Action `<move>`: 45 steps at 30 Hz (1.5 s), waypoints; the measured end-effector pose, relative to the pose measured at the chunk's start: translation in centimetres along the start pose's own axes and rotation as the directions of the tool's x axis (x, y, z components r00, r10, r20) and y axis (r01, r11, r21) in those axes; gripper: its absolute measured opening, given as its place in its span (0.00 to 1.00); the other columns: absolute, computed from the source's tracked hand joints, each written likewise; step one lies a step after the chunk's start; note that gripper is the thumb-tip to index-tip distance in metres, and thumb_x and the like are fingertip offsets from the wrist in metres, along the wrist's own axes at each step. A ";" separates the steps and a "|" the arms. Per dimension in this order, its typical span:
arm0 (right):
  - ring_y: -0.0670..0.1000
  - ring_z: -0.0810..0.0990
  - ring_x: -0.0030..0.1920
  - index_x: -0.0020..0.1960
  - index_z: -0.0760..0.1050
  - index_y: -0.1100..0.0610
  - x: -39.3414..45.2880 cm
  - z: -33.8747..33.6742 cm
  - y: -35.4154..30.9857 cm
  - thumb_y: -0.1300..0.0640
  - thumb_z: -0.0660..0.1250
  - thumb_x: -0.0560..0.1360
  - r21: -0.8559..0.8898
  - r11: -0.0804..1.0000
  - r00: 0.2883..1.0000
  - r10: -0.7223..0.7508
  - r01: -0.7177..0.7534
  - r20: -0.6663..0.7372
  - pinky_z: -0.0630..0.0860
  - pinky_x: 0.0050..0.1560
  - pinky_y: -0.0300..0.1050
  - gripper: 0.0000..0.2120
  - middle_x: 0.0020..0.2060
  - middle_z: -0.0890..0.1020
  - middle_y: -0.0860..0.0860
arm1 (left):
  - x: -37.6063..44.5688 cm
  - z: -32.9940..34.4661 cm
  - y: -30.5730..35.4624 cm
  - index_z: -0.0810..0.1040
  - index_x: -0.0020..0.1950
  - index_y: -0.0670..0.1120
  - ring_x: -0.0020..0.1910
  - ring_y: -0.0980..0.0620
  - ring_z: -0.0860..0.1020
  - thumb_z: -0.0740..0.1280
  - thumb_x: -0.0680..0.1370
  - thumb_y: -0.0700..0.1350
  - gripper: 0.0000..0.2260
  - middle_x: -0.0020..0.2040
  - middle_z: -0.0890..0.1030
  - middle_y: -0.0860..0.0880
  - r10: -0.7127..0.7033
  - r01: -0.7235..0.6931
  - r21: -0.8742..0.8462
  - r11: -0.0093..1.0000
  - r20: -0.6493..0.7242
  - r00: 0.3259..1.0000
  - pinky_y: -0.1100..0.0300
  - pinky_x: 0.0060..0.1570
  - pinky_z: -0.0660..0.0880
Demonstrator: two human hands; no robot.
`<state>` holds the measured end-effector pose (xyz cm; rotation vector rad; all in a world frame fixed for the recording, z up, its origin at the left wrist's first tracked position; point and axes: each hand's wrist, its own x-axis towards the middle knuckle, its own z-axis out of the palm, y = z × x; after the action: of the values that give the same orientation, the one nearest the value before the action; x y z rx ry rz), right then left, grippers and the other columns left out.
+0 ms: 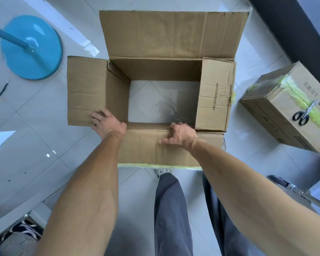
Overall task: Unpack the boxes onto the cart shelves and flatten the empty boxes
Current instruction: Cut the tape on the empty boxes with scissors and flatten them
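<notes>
Cardboard box [155,41]: brown, empty, standing on the pale tiled floor [35,145] directly ahead of the person; top flaps folded out on all four sides; bottom also open, floor tiles showing through the middle.
Long axis: running left to right across the view, near long wall closest to the person.
Left hand [107,122]: fingers spread and pressed flat on the near edge of the left flap, at the box's near-left corner.
Right hand [181,135]: fingers curled over the near long rim, thumb on the outer face, gripping the cardboard right of centre.
Box relative to hands: touching both; bulk of the box lying ahead of and between the hands, far flap well beyond reach.
Nearer hand: neither clearly; left at the corner, right on the rim itself.
Judged step: flattening; likely calls for pushing opposite corners so the walls fold along the long axis.
Second box [277,115]: still taped shut with yellow tape, on the floor to the right, well apart.
Scissors [303,113]: black-handled, lying on top of the second box.
Blue round stand base [31,48]: on the floor to the far left.
</notes>
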<state>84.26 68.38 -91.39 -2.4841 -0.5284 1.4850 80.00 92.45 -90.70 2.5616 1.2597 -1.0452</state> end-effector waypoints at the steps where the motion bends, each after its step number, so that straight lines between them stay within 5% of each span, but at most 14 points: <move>1: 0.57 0.75 0.61 0.72 0.64 0.56 0.2 0.2 -0.5 0.39 0.70 0.73 -0.172 0.985 0.999 -0.024 0.028 0.029 0.74 0.60 0.52 0.35 0.64 0.74 0.57 | -0.6 0.3 0.2 0.51 0.79 0.42 0.76 0.32 0.54 0.68 0.75 0.51 0.39 0.77 0.48 0.29 0.004 -0.005 -0.034 0.999 -0.051 0.999 0.41 0.72 0.57; 5: 0.56 0.79 0.57 0.61 0.73 0.53 -0.3 0.0 -1.5 0.51 0.64 0.80 -0.307 0.945 0.990 0.082 -0.113 -0.113 0.68 0.58 0.50 0.12 0.56 0.81 0.54 | -2.7 1.2 0.7 0.60 0.74 0.42 0.75 0.34 0.56 0.66 0.75 0.45 0.29 0.76 0.53 0.30 0.083 -0.109 -0.145 0.983 -0.175 0.981 0.41 0.70 0.60; 9: 0.57 0.76 0.57 0.59 0.72 0.55 -0.4 -1.2 -3.1 0.53 0.59 0.82 -0.223 0.973 0.961 -0.002 -0.062 -0.275 0.67 0.54 0.51 0.10 0.54 0.80 0.54 | -3.5 0.4 -0.1 0.62 0.74 0.43 0.74 0.35 0.59 0.63 0.76 0.43 0.26 0.76 0.57 0.33 0.173 -0.229 -0.164 0.959 -0.300 0.938 0.43 0.71 0.59; 12: 0.57 0.73 0.54 0.55 0.71 0.55 -0.1 -3.5 -5.8 0.54 0.57 0.81 -0.086 0.996 0.858 -0.023 -0.025 -0.514 0.64 0.53 0.53 0.07 0.51 0.78 0.53 | -4.0 -1.5 0.0 0.63 0.74 0.45 0.75 0.37 0.60 0.61 0.78 0.44 0.24 0.77 0.58 0.35 0.214 -0.322 -0.176 0.930 -0.451 0.866 0.41 0.72 0.59; 16: 0.57 0.76 0.48 0.47 0.69 0.54 0.2 -9.2 -11.8 0.55 0.54 0.80 0.193 0.981 0.685 0.152 -0.016 -0.713 0.63 0.51 0.53 0.07 0.45 0.80 0.53 | -4.9 -6.6 1.0 0.60 0.77 0.48 0.76 0.40 0.59 0.56 0.81 0.50 0.25 0.78 0.56 0.37 0.240 -0.409 -0.160 0.899 -0.600 0.763 0.44 0.72 0.57; 20: 0.61 0.78 0.50 0.46 0.67 0.54 -0.7 -12.9 -14.4 0.51 0.54 0.80 0.539 0.842 0.558 0.447 0.000 -0.699 0.66 0.51 0.53 0.08 0.46 0.82 0.57 | -5.3 -11.1 1.6 0.58 0.79 0.49 0.77 0.41 0.58 0.55 0.81 0.52 0.26 0.80 0.53 0.38 0.113 -0.355 -0.261 0.898 -0.643 0.757 0.44 0.73 0.55; 24: 0.60 0.79 0.48 0.44 0.70 0.54 -1.5 -13.4 -12.2 0.40 0.53 0.75 0.838 0.545 0.435 0.758 -0.015 -0.485 0.65 0.46 0.48 0.18 0.39 0.78 0.55 | -4.9 -10.9 2.0 0.59 0.79 0.46 0.76 0.40 0.59 0.53 0.83 0.53 0.25 0.79 0.55 0.38 0.099 -0.266 -0.299 0.917 -0.473 0.875 0.43 0.71 0.61; 26: 0.58 0.76 0.53 0.50 0.72 0.53 -1.3 -12.6 -9.6 0.31 0.50 0.70 0.884 0.459 0.516 0.780 -0.089 -0.354 0.69 0.56 0.52 0.28 0.46 0.79 0.53 | -4.9 -8.8 2.5 0.66 0.74 0.45 0.72 0.40 0.67 0.51 0.83 0.53 0.22 0.77 0.60 0.39 0.193 -0.302 -0.255 0.918 -0.377 0.906 0.45 0.65 0.70; 29: 0.58 0.71 0.63 0.70 0.67 0.47 -0.9 -10.8 -5.3 0.31 0.45 0.71 0.839 0.489 0.644 0.727 -0.240 -0.240 0.62 0.66 0.58 0.35 0.60 0.77 0.55 | -5.6 -4.5 4.1 0.66 0.75 0.49 0.66 0.42 0.72 0.58 0.80 0.47 0.23 0.75 0.63 0.42 0.406 -0.414 -0.159 0.896 -0.077 0.910 0.48 0.61 0.73; 31: 0.58 0.71 0.64 0.73 0.65 0.48 -0.8 -9.7 -2.6 0.34 0.46 0.75 0.836 0.485 0.624 0.743 -0.256 -0.240 0.61 0.67 0.57 0.32 0.62 0.76 0.55 | -6.9 -1.3 5.2 0.68 0.74 0.48 0.64 0.43 0.74 0.61 0.78 0.43 0.23 0.75 0.64 0.44 0.454 -0.447 -0.082 0.891 0.138 0.880 0.48 0.62 0.72; 34: 0.59 0.72 0.64 0.71 0.67 0.53 -1.2 -8.8 0.0 0.43 0.53 0.79 0.793 0.541 0.532 0.775 -0.281 -0.340 0.63 0.67 0.55 0.24 0.62 0.75 0.57 | -9.2 2.2 6.1 0.66 0.75 0.49 0.67 0.41 0.71 0.62 0.79 0.44 0.23 0.76 0.63 0.40 0.402 -0.398 -0.065 0.915 0.236 0.885 0.48 0.66 0.70; 36: 0.60 0.71 0.63 0.70 0.67 0.56 -1.8 -8.3 0.7 0.51 0.59 0.77 0.590 0.731 0.585 0.658 -0.345 -0.473 0.64 0.66 0.54 0.22 0.62 0.74 0.58 | -10.3 3.1 6.0 0.63 0.77 0.50 0.69 0.40 0.69 0.62 0.80 0.44 0.25 0.76 0.62 0.39 0.352 -0.347 -0.068 0.936 0.261 0.899 0.47 0.66 0.68; 39: 0.59 0.67 0.68 0.70 0.66 0.57 -2.0 -8.0 0.5 0.58 0.61 0.73 0.133 0.952 0.760 0.300 -0.275 -0.577 0.63 0.68 0.55 0.24 0.66 0.70 0.58 | -10.4 2.3 5.9 0.62 0.77 0.50 0.67 0.39 0.71 0.61 0.79 0.42 0.26 0.72 0.68 0.38 0.313 -0.309 -0.061 0.949 0.263 0.912 0.47 0.64 0.72; 45: 0.60 0.60 0.74 0.69 0.68 0.57 -0.6 -8.2 -2.0 0.58 0.58 0.76 -0.347 0.937 0.972 -0.114 0.036 -0.207 0.62 0.70 0.57 0.21 0.72 0.65 0.59 | -8.0 0.3 5.7 0.69 0.72 0.43 0.65 0.40 0.73 0.61 0.81 0.38 0.19 0.69 0.69 0.37 0.158 -0.152 -0.044 0.987 0.261 0.952 0.51 0.60 0.72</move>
<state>90.77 70.03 -86.34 -2.8058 -0.8926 1.1424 80.63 83.32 -87.04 2.3600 0.9818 -1.2763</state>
